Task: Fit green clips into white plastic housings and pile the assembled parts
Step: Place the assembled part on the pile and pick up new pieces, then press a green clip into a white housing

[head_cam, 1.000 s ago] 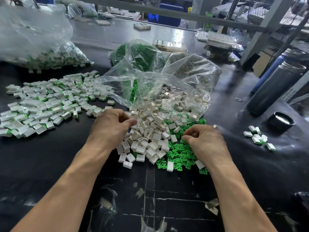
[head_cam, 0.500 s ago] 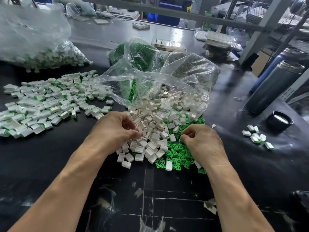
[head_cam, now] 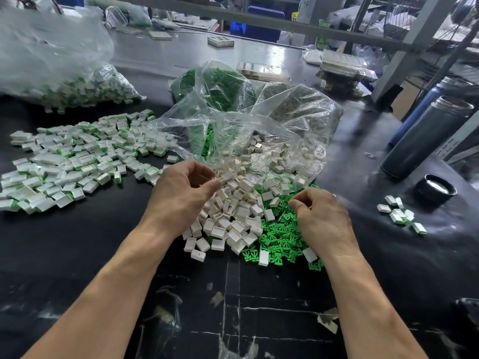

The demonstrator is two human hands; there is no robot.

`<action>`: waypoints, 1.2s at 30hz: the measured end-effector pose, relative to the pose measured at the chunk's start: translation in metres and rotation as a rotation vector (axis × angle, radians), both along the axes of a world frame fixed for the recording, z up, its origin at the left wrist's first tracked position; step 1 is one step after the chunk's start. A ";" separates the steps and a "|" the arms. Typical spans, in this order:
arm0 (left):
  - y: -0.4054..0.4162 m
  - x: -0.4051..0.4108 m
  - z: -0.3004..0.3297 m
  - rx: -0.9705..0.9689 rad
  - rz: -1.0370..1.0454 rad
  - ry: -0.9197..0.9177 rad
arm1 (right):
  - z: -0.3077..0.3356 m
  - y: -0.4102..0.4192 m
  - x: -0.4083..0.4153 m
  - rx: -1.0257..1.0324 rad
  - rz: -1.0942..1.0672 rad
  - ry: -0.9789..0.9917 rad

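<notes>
Both hands work at frame centre: left hand (head_cam: 185, 193) pinches a small white plastic housing (head_cam: 220, 180) off the loose heap; right hand (head_cam: 321, 216), fingers curled, apparently pinches a bright green plastic clip, hidden. Assembled white-and-green parts (head_cam: 75, 161) pile mid-left, clear of stock.

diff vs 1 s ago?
The left hand has lifted slightly off the white housings, thumb and fingertips now at one housing at the pile's top; whether it grips it is unclear. The right hand stays curled over the green clips. The assembled pile and the bags are unchanged.
</notes>
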State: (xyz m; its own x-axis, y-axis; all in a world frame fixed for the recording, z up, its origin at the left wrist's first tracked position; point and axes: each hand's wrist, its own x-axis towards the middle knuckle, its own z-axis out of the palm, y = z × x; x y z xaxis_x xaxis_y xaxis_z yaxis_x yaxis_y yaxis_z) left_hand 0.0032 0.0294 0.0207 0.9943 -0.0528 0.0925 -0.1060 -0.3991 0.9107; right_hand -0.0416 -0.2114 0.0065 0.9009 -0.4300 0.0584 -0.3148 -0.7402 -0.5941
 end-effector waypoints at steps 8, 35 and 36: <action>-0.014 -0.006 -0.002 -0.189 -0.096 -0.038 | 0.005 0.005 -0.001 -0.072 0.041 0.159; -0.033 -0.012 -0.014 -0.314 -0.339 0.024 | -0.006 0.053 -0.004 0.881 0.201 -0.476; -0.033 -0.012 -0.014 -0.320 -0.344 0.025 | -0.006 0.053 -0.003 0.883 0.194 -0.476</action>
State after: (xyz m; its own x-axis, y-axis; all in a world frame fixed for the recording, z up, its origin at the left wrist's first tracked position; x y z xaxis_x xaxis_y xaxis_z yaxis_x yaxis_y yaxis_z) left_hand -0.0090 -0.0038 0.0067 0.9260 -0.3529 0.1339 -0.1592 -0.0438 0.9863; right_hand -0.0449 -0.1583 0.0000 0.9257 -0.3419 0.1617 0.1754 0.0092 -0.9844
